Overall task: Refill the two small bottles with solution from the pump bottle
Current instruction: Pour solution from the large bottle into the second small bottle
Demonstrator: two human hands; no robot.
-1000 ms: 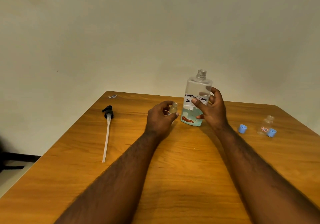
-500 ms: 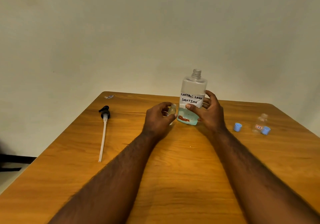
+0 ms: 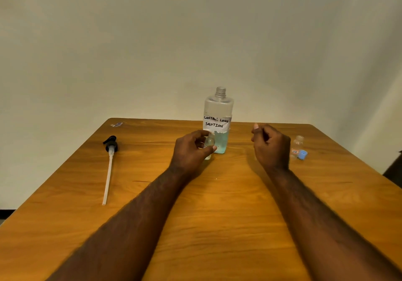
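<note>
The big clear pump bottle (image 3: 219,111), labelled contact lens solution, stands uncapped at the table's far middle with blue liquid low inside. My left hand (image 3: 191,150) pinches a small clear bottle (image 3: 210,141) between thumb and fingers, upright just in front of the big bottle. Off to the right of the big bottle, my right hand (image 3: 272,145) hovers with fingers loosely curled and nothing seen in it. A second small bottle (image 3: 297,144) stands to the right of that hand, a blue cap (image 3: 302,154) against it. The spot under my right hand is hidden.
The black pump head with its long white tube (image 3: 109,163) lies on the left of the wooden table (image 3: 206,215). A small scrap (image 3: 117,124) sits at the far left corner. A plain wall rises behind.
My right hand has let go of the big bottle and moved right toward the second small bottle. The big bottle now stands alone. My left hand still holds the small bottle.
</note>
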